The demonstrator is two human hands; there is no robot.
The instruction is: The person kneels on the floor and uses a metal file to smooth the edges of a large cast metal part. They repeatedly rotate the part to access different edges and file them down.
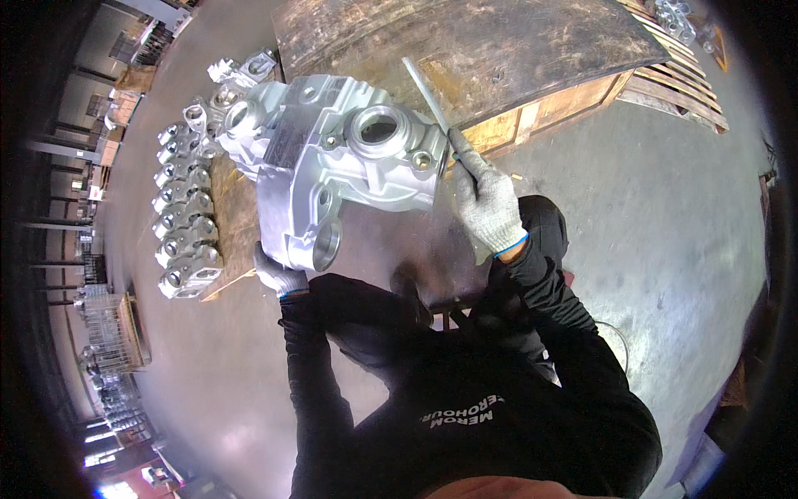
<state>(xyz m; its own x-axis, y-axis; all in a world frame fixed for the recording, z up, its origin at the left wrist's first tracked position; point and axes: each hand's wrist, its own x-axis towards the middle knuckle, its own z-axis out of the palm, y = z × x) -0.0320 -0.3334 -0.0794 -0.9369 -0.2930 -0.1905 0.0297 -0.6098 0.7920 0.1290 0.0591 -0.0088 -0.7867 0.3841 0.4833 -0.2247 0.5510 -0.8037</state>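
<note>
the right hand [490,209] grips a slim metal bar [425,93]; the left hand [279,275], grip unclear, is at the near-left edge of the metal casting [366,176] between them. loose bracing could let it slip.

- A metal-parts factory or workshop, judging by the signs below.
- Centre: a large silvery cast-metal housing [341,141].
- Left of centre: a row of smaller castings [184,223] lined up on a wooden surface [233,204].
- Top: a scuffed, stained worktable [499,41].
- Upper right: a slatted wooden pallet [686,79].
- Right: a broad, smooth grey floor [665,224].
- Lower left: stacked metal pieces [112,333] along the hall's far side.
</note>
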